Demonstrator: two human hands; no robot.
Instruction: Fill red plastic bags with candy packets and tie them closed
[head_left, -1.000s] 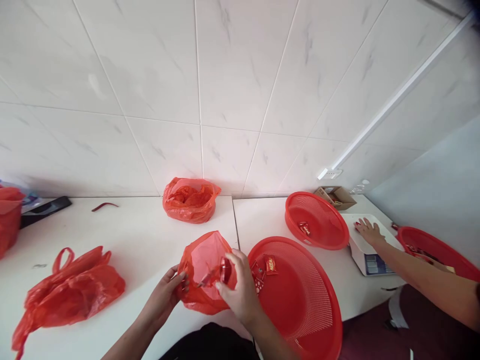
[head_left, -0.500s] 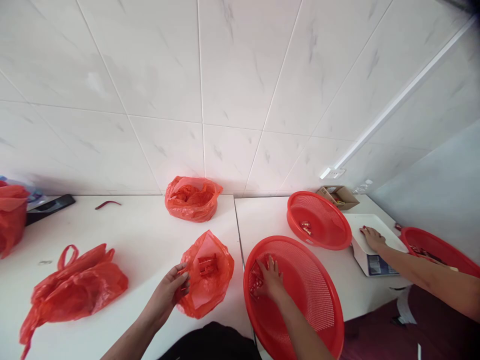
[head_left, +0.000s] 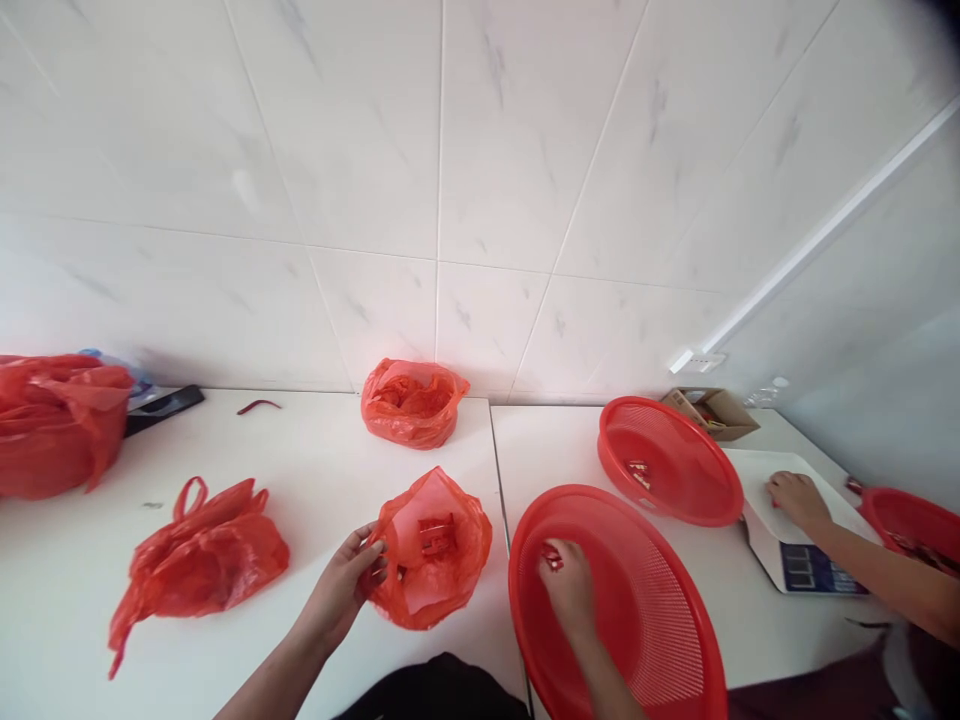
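Pinching the near rim of the open red bag [head_left: 474,545], the left hand [head_left: 346,572] has its fingers closed on the plastic, and the bag sits upright on the surface [head_left: 315,440], mouth up. A few red wrapped pieces [head_left: 437,537] already lie inside, so the filling looks partly done. The right hand [head_left: 574,590], inside the large red basin [head_left: 679,600], has its fingers curled around some more wrapped sweets [head_left: 552,556], not yet in the bag; whether others lie beneath that hand I cannot tell. A few pieces also remain in the smaller basin [head_left: 697,485]. Behind stands a second bag [head_left: 412,428], open-mouthed, with crumpled red contents too unclear to judge.
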